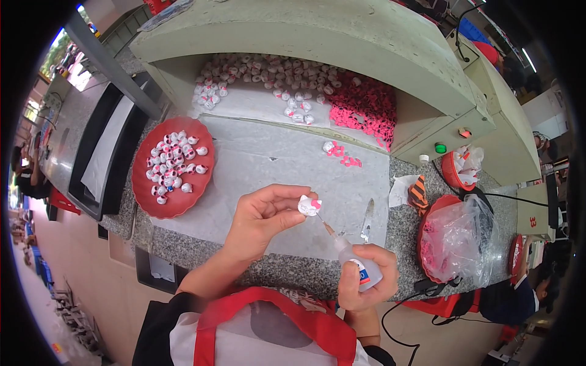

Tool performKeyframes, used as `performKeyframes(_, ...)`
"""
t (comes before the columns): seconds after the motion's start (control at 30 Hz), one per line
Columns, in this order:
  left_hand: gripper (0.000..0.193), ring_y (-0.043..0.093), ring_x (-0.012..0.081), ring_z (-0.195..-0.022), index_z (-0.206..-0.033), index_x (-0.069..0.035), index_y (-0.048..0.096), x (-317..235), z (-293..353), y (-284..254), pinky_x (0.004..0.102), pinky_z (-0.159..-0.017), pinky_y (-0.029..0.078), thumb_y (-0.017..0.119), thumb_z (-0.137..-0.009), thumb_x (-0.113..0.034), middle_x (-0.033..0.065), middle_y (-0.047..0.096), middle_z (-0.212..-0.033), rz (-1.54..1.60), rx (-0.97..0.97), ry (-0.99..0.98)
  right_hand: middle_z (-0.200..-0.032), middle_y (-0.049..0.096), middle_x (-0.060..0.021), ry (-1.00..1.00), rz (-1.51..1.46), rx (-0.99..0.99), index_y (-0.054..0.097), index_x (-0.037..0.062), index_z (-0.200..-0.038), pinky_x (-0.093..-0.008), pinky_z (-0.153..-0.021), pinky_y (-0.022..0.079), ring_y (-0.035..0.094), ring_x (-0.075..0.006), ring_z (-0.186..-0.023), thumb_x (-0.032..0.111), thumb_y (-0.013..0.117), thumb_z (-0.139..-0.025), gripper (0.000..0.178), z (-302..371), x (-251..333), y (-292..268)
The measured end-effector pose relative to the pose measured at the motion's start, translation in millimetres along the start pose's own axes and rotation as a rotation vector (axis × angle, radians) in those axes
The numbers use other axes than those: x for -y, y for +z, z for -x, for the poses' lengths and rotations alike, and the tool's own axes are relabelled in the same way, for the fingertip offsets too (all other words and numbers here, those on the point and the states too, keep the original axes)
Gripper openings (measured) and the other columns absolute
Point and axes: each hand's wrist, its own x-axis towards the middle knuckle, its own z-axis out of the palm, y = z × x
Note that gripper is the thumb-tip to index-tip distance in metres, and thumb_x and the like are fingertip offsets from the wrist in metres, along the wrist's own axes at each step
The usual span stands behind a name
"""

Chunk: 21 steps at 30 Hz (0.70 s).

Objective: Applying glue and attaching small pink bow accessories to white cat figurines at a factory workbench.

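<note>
Between the thumb and fingers of my left hand point(261, 221) is a small white figurine head point(308, 206) with a pink patch on its side. My right hand point(370, 277) grips a translucent glue bottle point(349, 256) with a long thin needle tip. The needle points up and left, its end at or very near the head's pink patch; I cannot tell if they touch. Beyond my hands, one white head point(329, 146) and several small pink pieces point(350, 161) lie on the white paper sheet point(244, 155). A pair of metal tweezers point(367, 221) rests right of my left hand.
At left stands a red scalloped plate point(141, 177) of white-and-pink heads. Under the shelf point(293, 36) are many white heads point(268, 70) and a pile of pink pieces point(363, 110). Rightward are an orange-striped cloth point(417, 195), a red bowl point(450, 171) and a plastic bag point(461, 235).
</note>
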Motion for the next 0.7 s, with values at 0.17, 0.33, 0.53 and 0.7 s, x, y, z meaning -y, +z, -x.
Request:
performKeyframes(0.17, 0.034, 0.056, 0.0195, -0.096, -0.107, 0.005, 0.052, 0, -1, 2, 0.0300, -0.085, 0.044, 0.056, -0.073, 0.009, 0.0155, 0.058, -0.102, -0.018, 0.002, -0.013, -0.071, 0.060, -0.0119, 0.097, -0.033, 0.023, 0.055, -0.0037, -0.084, -0.0255, -0.049, 0.047, 0.058, -0.0187, -0.053, 0.006, 0.061, -0.065, 0.023, 3, 2, 0)
performKeyframes(0.33, 0.033, 0.056, 0.0182, -0.096, -0.107, 0.004, 0.052, 5, -7, -3, 0.0288, -0.084, 0.044, 0.056, -0.074, 0.009, 0.0143, 0.058, -0.103, -0.053, -0.043, -0.001, -0.070, 0.058, -0.0083, 0.352, -0.103, -0.056, 0.056, -0.0033, -0.086, -0.0228, -0.051, 0.042, 0.053, -0.0122, -0.056, 0.019, 0.059, -0.072, 0.026, 3, -11, 10)
performKeyframes(0.53, 0.032, 0.057, 0.0156, -0.094, -0.107, 0.004, 0.052, 28, -14, -10, 0.0253, -0.081, 0.044, 0.055, -0.075, 0.009, 0.0118, 0.059, -0.101, -0.085, -0.043, -0.052, -0.073, 0.058, -0.0097, 0.722, -0.164, -0.082, 0.055, -0.0037, -0.093, -0.0280, -0.054, 0.046, 0.057, -0.0153, -0.061, 0.007, 0.056, -0.072, 0.024, -4, -174, 9)
performKeyframes(0.7, 0.032, 0.057, 0.0144, -0.092, -0.107, 0.003, 0.053, 29, -13, -8, 0.0241, -0.079, 0.045, 0.055, -0.075, 0.008, 0.0103, 0.060, -0.099, -0.096, -0.037, -0.026, -0.078, 0.060, -0.0161, 0.510, 0.748, 0.340, 0.060, 0.0015, -0.082, -0.0323, -0.061, 0.046, 0.061, -0.0250, -0.070, 0.015, 0.064, -0.065, 0.023, -64, -210, 21)
